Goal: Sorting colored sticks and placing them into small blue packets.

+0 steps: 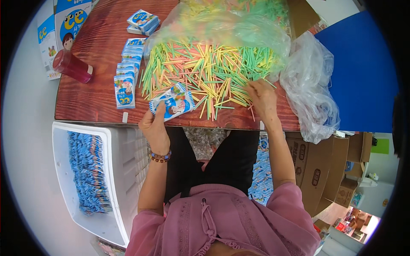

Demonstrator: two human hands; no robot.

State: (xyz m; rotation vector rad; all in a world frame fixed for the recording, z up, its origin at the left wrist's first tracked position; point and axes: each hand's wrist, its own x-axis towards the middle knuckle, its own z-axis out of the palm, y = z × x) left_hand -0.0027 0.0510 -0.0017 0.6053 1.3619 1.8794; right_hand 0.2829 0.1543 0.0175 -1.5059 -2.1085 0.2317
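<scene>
- The left hand (154, 128) gripped a small blue-and-white packet (172, 103), thumb pressed on its near corner, holding it at the near-left edge of the pile of thin coloured sticks (209, 70).
- The right hand (261, 97) rested on the near-right edge of that pile, fingers curled down among the sticks; whether it had pinched any could not be told.
- The pile lay spread on the red-brown tabletop (98, 51), spilling from a clear plastic bag (230, 25) at its far side.
- A row of like packets (127, 77) lay left of the pile, overlapping one another, with two more at the far left.
- A white bin (121, 179) full of blue packets stood below the tabletop, left of the pile.
- To do this step well, the right hand would likely do best to draw sticks from the loose near edge rather than the tangled middle, so that none were dragged off the tabletop.
- The packet seemed best kept just beside the pile with its mouth turned toward the sticks, keeping the reach short.
- A red cup-like container (72, 67) lay on its side well left of the pile.
</scene>
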